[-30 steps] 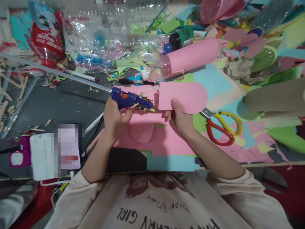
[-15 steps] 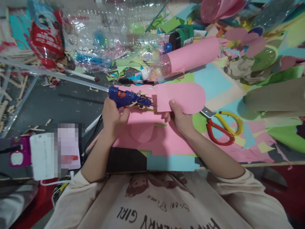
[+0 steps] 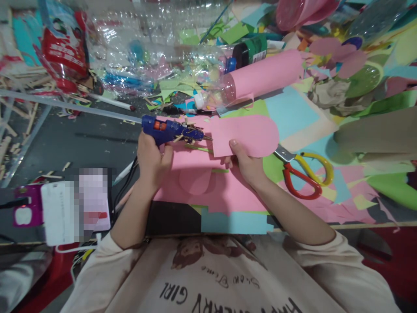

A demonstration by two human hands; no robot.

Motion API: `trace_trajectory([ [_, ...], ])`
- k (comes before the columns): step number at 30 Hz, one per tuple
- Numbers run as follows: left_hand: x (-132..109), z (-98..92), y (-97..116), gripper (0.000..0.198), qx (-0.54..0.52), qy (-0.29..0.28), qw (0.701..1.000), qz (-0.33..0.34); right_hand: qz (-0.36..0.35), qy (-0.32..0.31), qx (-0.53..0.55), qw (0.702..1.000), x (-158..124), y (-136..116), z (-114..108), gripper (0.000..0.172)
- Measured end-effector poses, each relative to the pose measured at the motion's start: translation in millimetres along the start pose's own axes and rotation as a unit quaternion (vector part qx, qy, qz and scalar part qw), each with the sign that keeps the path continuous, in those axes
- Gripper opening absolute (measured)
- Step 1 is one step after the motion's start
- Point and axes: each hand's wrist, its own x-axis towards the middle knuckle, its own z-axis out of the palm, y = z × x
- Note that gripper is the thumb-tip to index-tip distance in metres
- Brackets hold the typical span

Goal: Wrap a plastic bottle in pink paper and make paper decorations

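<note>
My left hand (image 3: 152, 158) is closed round the handle of a blue hot glue gun (image 3: 167, 131), which has a long clear glue stick (image 3: 97, 111) running out of its back. Bits of wood cling to the gun's front, and its nozzle points at the left edge of a pink paper piece (image 3: 252, 134) with a rounded right end. Between thumb and fingers, my right hand (image 3: 246, 163) pinches that piece by its lower edge. Below lies a larger pink sheet (image 3: 237, 191) with another rounded pink piece (image 3: 195, 177) on it.
Scissors (image 3: 301, 174) with red and yellow handles lie right of my right hand. Beyond the hands rests a bottle wrapped in pink paper (image 3: 267, 76), among clear plastic bottles and paper scraps. A phone (image 3: 94, 200) lies at the left, near a purple charger (image 3: 28, 208).
The glue gun has shifted slightly left, its nozzle now at the pink piece's left edge. The pink piece has tilted a little and moved slightly left in my right hand.
</note>
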Motion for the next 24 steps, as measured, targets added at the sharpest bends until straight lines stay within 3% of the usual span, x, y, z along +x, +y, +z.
trace_trajectory([
  [8,2,-1.1,-2,0.041,0.0,-0.012,1.0,-0.026,0.016,-0.013,-0.006,1.0,0,1,0,0.049],
  [24,1,-1.2,-9,0.036,-0.01,0.015,1.0,-0.016,0.001,-0.024,0.012,1.0,0,11,-4,0.046],
])
